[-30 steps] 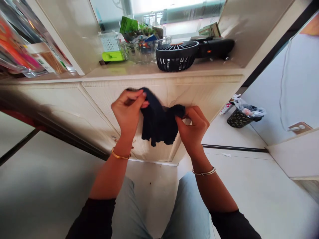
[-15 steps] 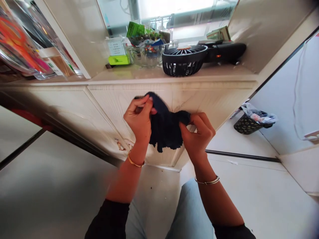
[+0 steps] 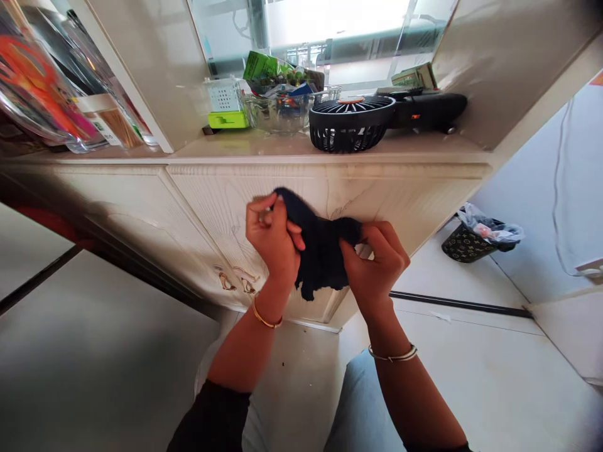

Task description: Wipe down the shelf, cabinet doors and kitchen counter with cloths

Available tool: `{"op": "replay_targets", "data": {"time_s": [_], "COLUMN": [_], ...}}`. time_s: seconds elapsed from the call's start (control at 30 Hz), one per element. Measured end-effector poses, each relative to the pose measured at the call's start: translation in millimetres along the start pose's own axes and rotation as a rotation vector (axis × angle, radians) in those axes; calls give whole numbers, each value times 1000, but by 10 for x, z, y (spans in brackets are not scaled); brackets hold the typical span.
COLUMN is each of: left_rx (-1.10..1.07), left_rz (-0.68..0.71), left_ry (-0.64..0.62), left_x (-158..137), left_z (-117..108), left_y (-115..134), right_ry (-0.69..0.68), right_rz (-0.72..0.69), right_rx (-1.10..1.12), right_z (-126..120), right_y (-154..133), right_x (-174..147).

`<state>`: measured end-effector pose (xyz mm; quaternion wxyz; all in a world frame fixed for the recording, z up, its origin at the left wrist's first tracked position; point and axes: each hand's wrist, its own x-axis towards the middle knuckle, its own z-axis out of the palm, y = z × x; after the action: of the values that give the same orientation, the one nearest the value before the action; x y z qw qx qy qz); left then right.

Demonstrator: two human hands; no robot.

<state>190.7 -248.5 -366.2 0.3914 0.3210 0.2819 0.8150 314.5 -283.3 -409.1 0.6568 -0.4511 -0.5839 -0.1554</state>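
A small dark navy cloth (image 3: 325, 251) with a ragged lower edge hangs between my hands, in front of the pale cabinet doors. My left hand (image 3: 273, 235) pinches its upper left corner between thumb and fingertips. On the other side, my right hand (image 3: 374, 257) grips a bunched part of the cloth's upper right. The fabric sags between the two grips, and its exact kind cannot be made out. Behind it is the wood-grain cabinet front (image 3: 226, 207).
On the shelf above stand a black handheld fan (image 3: 351, 122), a glass bowl (image 3: 277, 113) of packets and a green-and-white box (image 3: 227, 103). Scissors (image 3: 31, 69) stand at left. A lined trash bin (image 3: 475, 235) is on the floor at right.
My left hand has shifted slightly right and down, closer to my right hand, still pinching the cloth. The whole view has tilted a little, so the shelf sits lower.
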Motion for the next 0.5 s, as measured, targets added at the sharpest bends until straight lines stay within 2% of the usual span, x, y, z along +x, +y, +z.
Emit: {"op": "replay_targets", "data": {"time_s": [0.1,0.23,0.5], "left_rx": [-36,-16,-7], "left_rz": [25,-63,-88], "left_ry": [-33,-16,9], "left_x": [37,16,31], "left_z": [48,12,-20], "left_y": [52,46,46], "right_ry": [-6,-5,-11], "right_rz": [4,1,-3], "right_rx": [17,22,5], "right_z": [-4,-3,1], "right_y": [4,-9,-21], "right_x": [-4,-3,12]}}
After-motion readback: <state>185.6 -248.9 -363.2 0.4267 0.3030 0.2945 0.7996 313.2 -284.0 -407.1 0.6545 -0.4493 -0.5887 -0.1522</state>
